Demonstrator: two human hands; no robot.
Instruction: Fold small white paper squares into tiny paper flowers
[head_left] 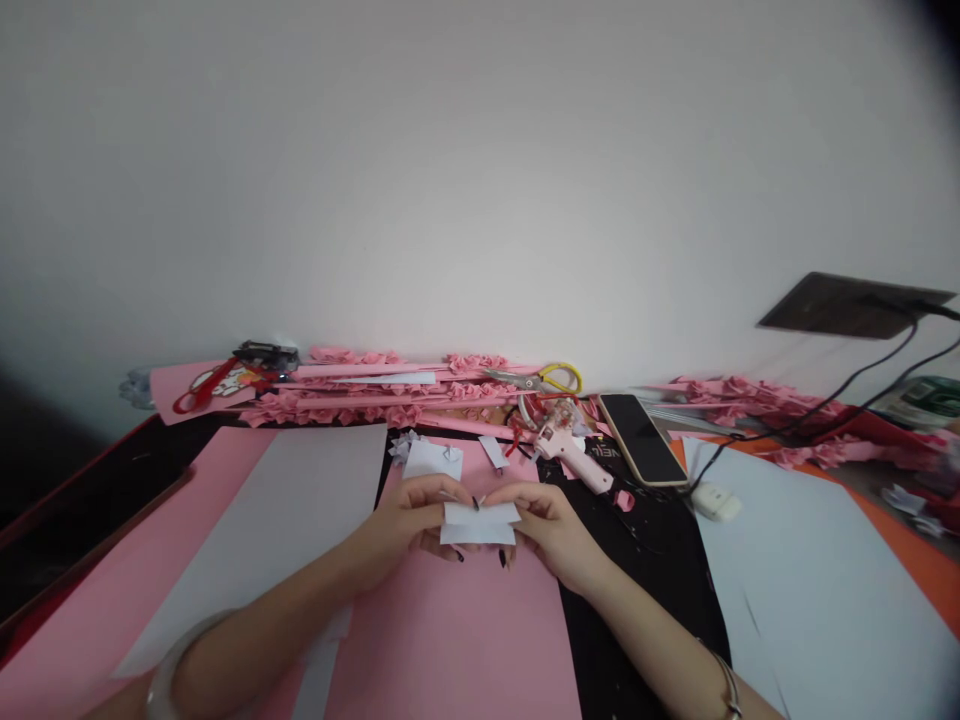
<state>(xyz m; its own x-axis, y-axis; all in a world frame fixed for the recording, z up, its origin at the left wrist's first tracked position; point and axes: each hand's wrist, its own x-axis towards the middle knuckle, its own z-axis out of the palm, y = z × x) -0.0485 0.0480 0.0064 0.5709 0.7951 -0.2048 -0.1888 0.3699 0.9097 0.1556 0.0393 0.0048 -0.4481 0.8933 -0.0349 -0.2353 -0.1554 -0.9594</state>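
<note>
A small piece of white paper (480,526) with a crease across it is held up between my two hands, above a pink sheet (457,640). My left hand (409,515) pinches its left end, and my right hand (551,525) pinches its right end. Both index fingertips meet near the top edge of the paper. Just behind my left hand, a stack of white paper pieces (433,458) lies on the pink sheet. Some folded white bits (405,446) sit beside that stack.
A pink glue gun (577,455), a phone (643,440) and yellow-handled scissors (551,380) lie behind my right hand. Pink paper flower stems (360,400) run along the wall. Large white sheets (810,560) lie at the right, near a white charger (715,500) with a black cable.
</note>
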